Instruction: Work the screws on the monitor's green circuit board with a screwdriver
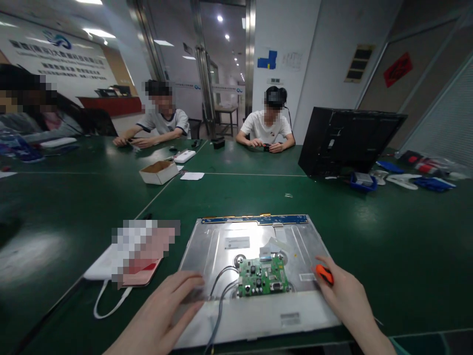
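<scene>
A silver LCD panel point(258, 315) lies back side up on the green table in front of me. On its middle sits a green circuit board point(263, 276) with dark cables running from its left side toward me. A narrow blue circuit strip point(254, 220) runs along the far edge. My left hand point(166, 308) is at the panel's left edge, fingers apart and slightly blurred, holding nothing. At the right edge, my right hand point(345, 291) is closed around an orange-handled screwdriver point(324, 274); a thin shaft shows past the heel of the hand.
Left of the panel lie a pink phone point(146, 276) and a white power bank point(99, 264) joined by a white cable. A small cardboard box point(158, 173) stands farther off. A black monitor point(347, 140) and a blue tray point(363, 182) are at right. Several people sit across the table.
</scene>
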### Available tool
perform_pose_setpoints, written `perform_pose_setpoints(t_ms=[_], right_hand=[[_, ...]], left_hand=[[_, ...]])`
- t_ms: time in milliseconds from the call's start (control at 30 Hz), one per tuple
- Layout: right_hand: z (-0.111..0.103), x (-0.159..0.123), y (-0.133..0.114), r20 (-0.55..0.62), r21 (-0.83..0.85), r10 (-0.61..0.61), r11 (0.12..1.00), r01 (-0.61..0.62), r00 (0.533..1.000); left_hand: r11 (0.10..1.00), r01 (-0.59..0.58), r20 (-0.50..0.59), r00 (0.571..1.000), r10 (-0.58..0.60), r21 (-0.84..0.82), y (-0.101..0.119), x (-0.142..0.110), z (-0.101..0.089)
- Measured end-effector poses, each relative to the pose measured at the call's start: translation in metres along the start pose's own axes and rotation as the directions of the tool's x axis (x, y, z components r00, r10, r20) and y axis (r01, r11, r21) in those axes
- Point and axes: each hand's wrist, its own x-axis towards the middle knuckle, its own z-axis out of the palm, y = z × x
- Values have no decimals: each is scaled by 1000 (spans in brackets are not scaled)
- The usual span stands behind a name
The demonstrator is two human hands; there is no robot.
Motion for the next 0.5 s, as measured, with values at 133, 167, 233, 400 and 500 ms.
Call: perform_pose_setpoints(t_ms=[133,167,233,400,500], right_hand=[[1,-5,4,34,-91,1,996,2,999],[0,-6,4,35,-103,5,995,-2,999],[-2,-8,2,34,-127,16,992,-12,999],[-4,-10,-10,32,-156,27,988,-22,999],[-5,-7,-18,19,-117,6,993,-4,1000]], left_hand=[[994,28,-80,997,-20,106,-24,-39,13],[991,47,-114,993,-32,128,-29,-47,18],[983,61,-155,987,-34,175,-34,-57,27],[971,64,-113,993,-38,230,-36,-62,44],[976,-1,-100,995,23,216,-32,-57,50]])
